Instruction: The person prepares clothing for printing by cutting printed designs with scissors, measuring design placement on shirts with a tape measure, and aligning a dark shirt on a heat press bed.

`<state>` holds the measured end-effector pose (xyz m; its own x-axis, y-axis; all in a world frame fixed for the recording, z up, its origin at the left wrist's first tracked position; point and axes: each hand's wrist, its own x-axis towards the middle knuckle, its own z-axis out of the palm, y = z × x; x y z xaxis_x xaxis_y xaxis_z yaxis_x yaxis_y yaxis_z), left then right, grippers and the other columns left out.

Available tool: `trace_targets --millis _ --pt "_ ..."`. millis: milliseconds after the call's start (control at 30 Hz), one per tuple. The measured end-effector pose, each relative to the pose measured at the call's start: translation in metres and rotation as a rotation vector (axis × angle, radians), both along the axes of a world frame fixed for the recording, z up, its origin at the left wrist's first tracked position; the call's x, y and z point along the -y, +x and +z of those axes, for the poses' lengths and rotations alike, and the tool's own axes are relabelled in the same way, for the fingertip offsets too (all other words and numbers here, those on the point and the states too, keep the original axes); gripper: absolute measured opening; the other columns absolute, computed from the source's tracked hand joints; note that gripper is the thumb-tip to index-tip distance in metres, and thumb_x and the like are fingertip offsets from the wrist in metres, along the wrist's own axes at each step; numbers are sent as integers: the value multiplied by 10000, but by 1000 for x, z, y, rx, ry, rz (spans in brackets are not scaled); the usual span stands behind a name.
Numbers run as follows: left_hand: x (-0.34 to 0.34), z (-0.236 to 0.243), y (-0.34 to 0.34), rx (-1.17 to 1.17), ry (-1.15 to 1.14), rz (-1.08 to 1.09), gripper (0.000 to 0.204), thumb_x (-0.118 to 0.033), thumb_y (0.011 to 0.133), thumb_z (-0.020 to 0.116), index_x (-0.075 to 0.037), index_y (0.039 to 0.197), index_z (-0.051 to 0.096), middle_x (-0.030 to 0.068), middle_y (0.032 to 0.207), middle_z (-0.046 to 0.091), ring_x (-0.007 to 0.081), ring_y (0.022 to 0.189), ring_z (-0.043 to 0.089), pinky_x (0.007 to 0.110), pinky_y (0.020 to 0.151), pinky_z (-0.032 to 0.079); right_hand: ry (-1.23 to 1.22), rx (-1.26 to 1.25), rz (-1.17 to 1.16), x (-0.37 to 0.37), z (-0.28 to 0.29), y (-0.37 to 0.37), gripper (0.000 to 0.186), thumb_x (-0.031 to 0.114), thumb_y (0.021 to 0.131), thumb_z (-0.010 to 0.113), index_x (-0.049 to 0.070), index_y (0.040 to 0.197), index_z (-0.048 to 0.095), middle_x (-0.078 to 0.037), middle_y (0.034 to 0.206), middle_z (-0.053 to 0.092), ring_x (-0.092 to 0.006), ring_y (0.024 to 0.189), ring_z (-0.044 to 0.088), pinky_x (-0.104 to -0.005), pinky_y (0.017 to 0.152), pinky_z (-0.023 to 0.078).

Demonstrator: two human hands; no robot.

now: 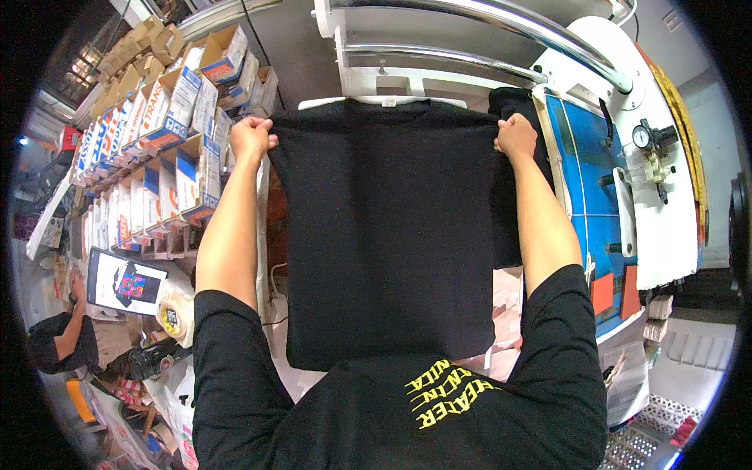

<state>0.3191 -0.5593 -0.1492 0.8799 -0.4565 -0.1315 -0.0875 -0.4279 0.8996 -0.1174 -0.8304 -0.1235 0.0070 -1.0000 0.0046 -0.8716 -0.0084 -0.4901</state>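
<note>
A plain black T-shirt is stretched wide in front of me, its neckline at the far end and its hem close to my chest. My left hand pinches the shirt near its left shoulder, fingers closed on the cloth. On the opposite side, my right hand grips the right shoulder edge in the same way. Beneath the collar shows the far end of a white board; the shirt hides most of it. More folded black cloth lies to the right, partly behind my right forearm.
White, blue and orange cardboard boxes are stacked at left. Chrome rails cross the far side. A white machine housing with a pressure gauge and a blue panel stand at right. Another person's arm shows at far left.
</note>
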Motion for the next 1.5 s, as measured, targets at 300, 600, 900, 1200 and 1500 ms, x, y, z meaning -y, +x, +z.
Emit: trace_targets --millis 300,600,900,1200,1500 --pt "35 -46 -43 932 -159 -400 213 -21 786 651 -48 993 694 178 1223 628 372 1195 561 452 1035 426 -528 55 209 -26 -55 65 285 223 853 671 42 1068 627 -164 1083 657 -389 1054 613 -470 915 499" --pt "53 -23 -119 1016 394 -633 467 -359 979 522 -141 1392 527 94 1469 487 319 1398 397 574 1163 262 -37 -329 342 -90 -34 109 746 662 957 351 176 1522 390 -130 1615 276 -349 1510 169 -578 1207 51" --pt "-141 -19 -168 324 218 -434 584 -284 1030 460 -117 1554 263 266 1497 404 441 1313 469 473 1070 403 107 89 235 -233 -28 -70 669 436 1020 419 69 1544 224 -333 1378 495 -503 1212 534 -537 1018 436" --pt "-315 -16 -224 -267 361 -104 592 -515 958 607 66 917 712 82 840 701 140 763 598 319 724 484 747 1155 -216 -355 -125 -257 356 204 1001 563 -62 1234 611 -179 1256 650 -274 1162 606 -379 1086 400" --pt "-362 -42 -198 -698 -193 -54 171 -163 960 658 -9 1032 673 25 868 692 136 724 629 289 690 505 706 1296 -189 -365 -107 -281 136 179 942 681 49 958 642 -72 978 695 -208 915 650 -364 868 519"
